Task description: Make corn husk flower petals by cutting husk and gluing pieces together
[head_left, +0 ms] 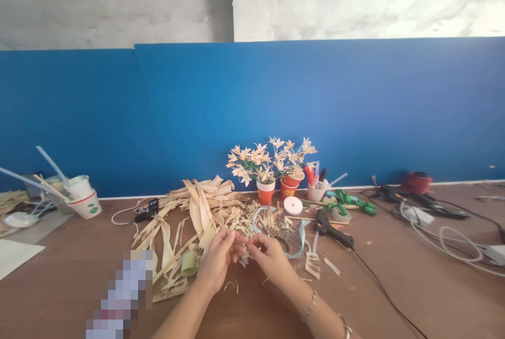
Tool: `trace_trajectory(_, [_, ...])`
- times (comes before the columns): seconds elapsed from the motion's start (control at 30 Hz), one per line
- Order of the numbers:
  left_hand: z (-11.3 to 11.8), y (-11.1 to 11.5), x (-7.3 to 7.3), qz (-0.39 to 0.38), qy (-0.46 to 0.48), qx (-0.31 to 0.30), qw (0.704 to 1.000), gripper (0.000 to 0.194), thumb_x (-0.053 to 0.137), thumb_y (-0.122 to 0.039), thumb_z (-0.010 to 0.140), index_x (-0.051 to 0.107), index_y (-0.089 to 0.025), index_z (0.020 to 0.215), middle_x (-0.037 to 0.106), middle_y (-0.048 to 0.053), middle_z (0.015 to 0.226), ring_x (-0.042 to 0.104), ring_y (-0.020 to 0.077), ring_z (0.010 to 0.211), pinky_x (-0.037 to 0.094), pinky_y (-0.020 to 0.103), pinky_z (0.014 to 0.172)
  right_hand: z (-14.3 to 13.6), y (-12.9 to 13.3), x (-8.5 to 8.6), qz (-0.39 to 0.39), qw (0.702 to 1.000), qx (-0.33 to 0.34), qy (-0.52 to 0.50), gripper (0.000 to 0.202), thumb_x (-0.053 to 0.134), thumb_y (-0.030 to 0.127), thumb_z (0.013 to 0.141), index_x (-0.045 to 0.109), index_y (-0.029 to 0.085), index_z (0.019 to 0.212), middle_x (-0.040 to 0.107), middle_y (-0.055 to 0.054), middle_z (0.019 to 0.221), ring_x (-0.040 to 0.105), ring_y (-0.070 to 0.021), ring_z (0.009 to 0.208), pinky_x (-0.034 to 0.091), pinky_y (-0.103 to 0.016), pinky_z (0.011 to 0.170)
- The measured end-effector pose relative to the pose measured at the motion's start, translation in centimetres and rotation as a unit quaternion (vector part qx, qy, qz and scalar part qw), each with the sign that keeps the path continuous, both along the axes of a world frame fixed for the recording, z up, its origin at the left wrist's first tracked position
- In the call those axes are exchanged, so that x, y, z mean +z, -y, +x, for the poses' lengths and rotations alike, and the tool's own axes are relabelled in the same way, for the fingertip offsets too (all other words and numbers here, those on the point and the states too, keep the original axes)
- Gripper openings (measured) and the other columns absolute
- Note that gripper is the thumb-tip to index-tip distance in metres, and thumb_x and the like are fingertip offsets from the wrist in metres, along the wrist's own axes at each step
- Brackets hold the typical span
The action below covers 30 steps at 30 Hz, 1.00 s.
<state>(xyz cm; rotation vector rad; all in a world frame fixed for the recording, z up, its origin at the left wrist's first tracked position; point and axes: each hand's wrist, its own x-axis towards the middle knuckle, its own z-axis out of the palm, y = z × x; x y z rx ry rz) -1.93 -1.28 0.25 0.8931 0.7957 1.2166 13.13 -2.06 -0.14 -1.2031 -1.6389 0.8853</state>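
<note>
My left hand (221, 255) and my right hand (268, 255) meet above the front middle of the brown table, fingertips nearly touching. Each is closed in a pinch, and a small pale piece seems to lie between them, too small to make out. A pile of dried husks (201, 207) spreads behind and left of my left hand. Just beyond my hands lie pale scraps and a light blue ribbon (303, 239). Pale star-shaped flowers (256, 157) stand in a red paper cup (265, 192) farther back.
A black glue gun (335, 231) lies to the right, its cord running toward the front edge. Near it are a white roll (293, 206), green wrapped pieces (351, 201) and a pen cup (316, 190). Cables (445, 244) spread at far right. A paper cup (86, 205) stands at left.
</note>
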Motion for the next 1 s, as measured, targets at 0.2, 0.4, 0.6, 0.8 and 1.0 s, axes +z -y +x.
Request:
trace_trajectory(0.2, [-0.1, -0.3, 0.1, -0.026, -0.008, 0.01, 1.0, 0.028, 0.069, -0.04, 0.07, 0.055, -0.016, 0.073, 0.058, -0.004, 0.059, 0.055, 0.0077, 0.052, 0.031, 0.016, 0.044, 0.1, 0.6, 0.5, 0.112, 0.993, -0.006, 0.039, 0.015, 0.046, 0.021, 0.084, 0.054, 0.018, 0.072, 0.057, -0.001, 0.068, 0.053, -0.0141, 0.065, 0.044, -0.025, 0.06])
trace_trajectory(0.4, [-0.4, -0.5, -0.7, -0.084, -0.111, -0.072, 0.988, 0.031, 0.07, -0.041, 0.067, 0.054, -0.015, 0.066, 0.047, -0.008, 0.046, 0.037, 0.0024, 0.036, 0.017, 0.016, 0.037, -0.1, 1.8, 1.1, 0.299, 0.93, 0.077, 0.2, 0.014, 0.048, 0.009, 0.079, 0.054, 0.02, 0.085, 0.058, -0.008, 0.105, 0.054, -0.0202, 0.095, 0.043, -0.035, 0.082])
trace_trajectory(0.6, [-0.6, -0.5, -0.8, -0.107, -0.049, -0.099, 0.988, 0.028, 0.069, -0.039, 0.067, 0.052, -0.018, 0.072, 0.037, -0.012, 0.038, 0.024, 0.0011, 0.03, 0.008, 0.016, 0.034, -0.5, 2.1, 1.1, 0.314, 0.91, 0.114, 0.246, 0.014, 0.047, 0.01, 0.081, 0.054, 0.02, 0.089, 0.06, -0.007, 0.103, 0.056, -0.0187, 0.092, 0.045, -0.033, 0.081])
trace_trajectory(0.8, [-0.9, -0.6, -0.9, -0.134, 0.0, -0.166, 0.977, 0.029, 0.065, -0.039, 0.071, 0.044, -0.02, 0.067, 0.038, -0.012, 0.033, 0.021, 0.0019, 0.025, 0.007, 0.016, 0.03, -0.5, 2.2, 1.4, 0.294, 0.918, 0.137, 0.23, 0.016, 0.045, 0.009, 0.081, 0.053, 0.021, 0.088, 0.06, -0.006, 0.105, 0.056, -0.0175, 0.093, 0.044, -0.031, 0.083])
trace_trajectory(1.0, [-1.0, -0.6, -0.4, -0.182, -0.041, -0.192, 0.964, 0.029, 0.061, -0.042, 0.073, 0.044, -0.02, 0.065, 0.039, -0.011, 0.03, 0.023, 0.0026, 0.022, 0.008, 0.016, 0.029, -0.6, 2.3, 1.3, 0.276, 0.924, 0.172, 0.2, 0.017, 0.044, 0.008, 0.079, 0.051, 0.021, 0.087, 0.061, -0.005, 0.096, 0.058, -0.0156, 0.086, 0.046, -0.027, 0.078])
